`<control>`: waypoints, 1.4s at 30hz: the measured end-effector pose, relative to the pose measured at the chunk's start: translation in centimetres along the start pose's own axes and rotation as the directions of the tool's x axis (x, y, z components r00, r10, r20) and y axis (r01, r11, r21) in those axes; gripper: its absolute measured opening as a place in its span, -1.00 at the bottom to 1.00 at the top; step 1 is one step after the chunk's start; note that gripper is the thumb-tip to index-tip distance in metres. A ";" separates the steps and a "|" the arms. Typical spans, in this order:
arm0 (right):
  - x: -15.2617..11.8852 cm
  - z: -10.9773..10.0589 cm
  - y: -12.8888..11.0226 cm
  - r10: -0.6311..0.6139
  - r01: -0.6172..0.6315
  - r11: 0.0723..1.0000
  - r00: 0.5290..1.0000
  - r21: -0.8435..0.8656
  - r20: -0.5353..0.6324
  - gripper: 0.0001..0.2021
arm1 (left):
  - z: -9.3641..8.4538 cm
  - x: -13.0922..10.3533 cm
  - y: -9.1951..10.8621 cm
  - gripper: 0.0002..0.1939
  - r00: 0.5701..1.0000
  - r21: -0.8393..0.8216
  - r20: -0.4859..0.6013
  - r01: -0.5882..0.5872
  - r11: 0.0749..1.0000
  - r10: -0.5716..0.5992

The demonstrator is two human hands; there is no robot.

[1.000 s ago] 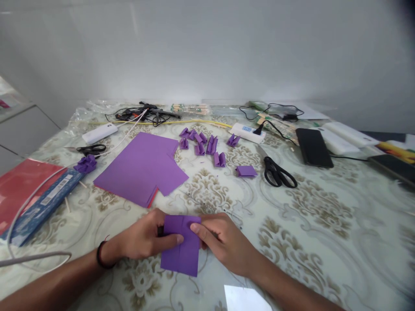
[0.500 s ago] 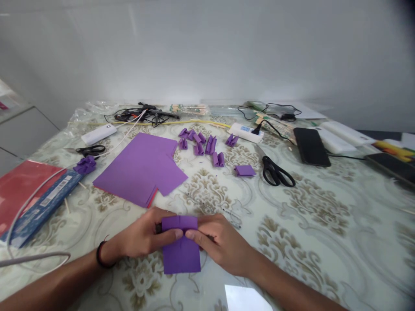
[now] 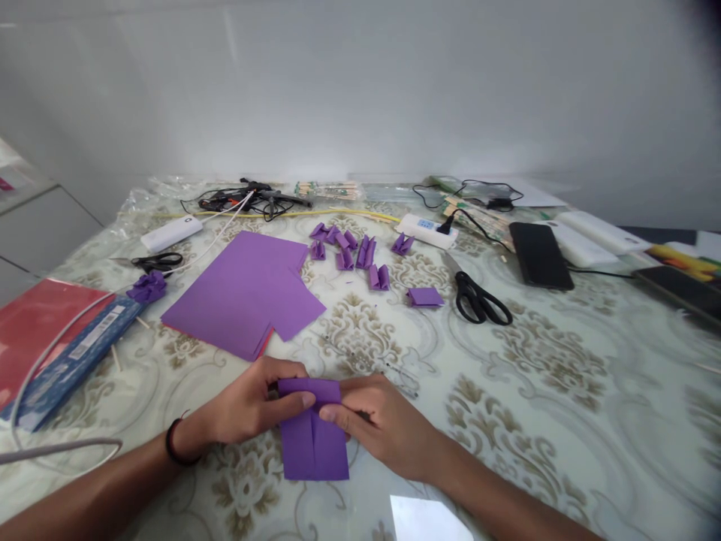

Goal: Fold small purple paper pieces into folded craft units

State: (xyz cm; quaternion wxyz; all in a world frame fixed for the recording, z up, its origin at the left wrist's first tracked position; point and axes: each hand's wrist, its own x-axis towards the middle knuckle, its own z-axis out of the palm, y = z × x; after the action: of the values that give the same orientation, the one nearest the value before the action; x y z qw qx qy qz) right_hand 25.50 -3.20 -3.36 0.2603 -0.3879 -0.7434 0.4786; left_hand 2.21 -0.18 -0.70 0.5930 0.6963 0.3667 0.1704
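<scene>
Between my hands is a piece of purple paper [image 3: 315,451] with a crease down its middle and its top edge folded over. My left hand [image 3: 262,406] pinches its upper left side, thumb on the front and fingers behind. My right hand [image 3: 380,424] pinches the upper right side in the same way, its thumb close to the other thumb. The fingers behind the paper are partly hidden. Beyond my hands lie large purple sheets [image 3: 236,293] with a red edge showing beneath. Several small folded purple pieces [image 3: 366,252] and a flat folded purple piece [image 3: 426,297] lie farther back.
Black-handled scissors [image 3: 478,297] lie to the right, near a phone [image 3: 541,255] and a white power strip [image 3: 429,231]. At left are a red and blue packet [image 3: 73,338], a crumpled purple piece [image 3: 147,287], a second pair of scissors [image 3: 158,261] and a pale cable [image 3: 50,353].
The paper's top band has tilted and the lower part shows more of its centre crease. Both thumbs have shifted slightly to the left; both hands keep their hold.
</scene>
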 end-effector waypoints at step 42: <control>0.0 -0.2 -1.1 0.030 -0.015 0.997 0.978 0.073 -0.205 -0.85 | 0.9 -0.1 -0.3 -0.76 0.999 0.149 -0.050 0.001 0.989 0.007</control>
State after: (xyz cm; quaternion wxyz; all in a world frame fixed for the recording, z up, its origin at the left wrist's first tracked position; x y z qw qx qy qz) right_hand 25.36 -3.37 -2.31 0.3441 -0.4341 -0.6906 0.4651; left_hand 2.65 -0.85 -1.13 0.5298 0.7346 0.3922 0.1608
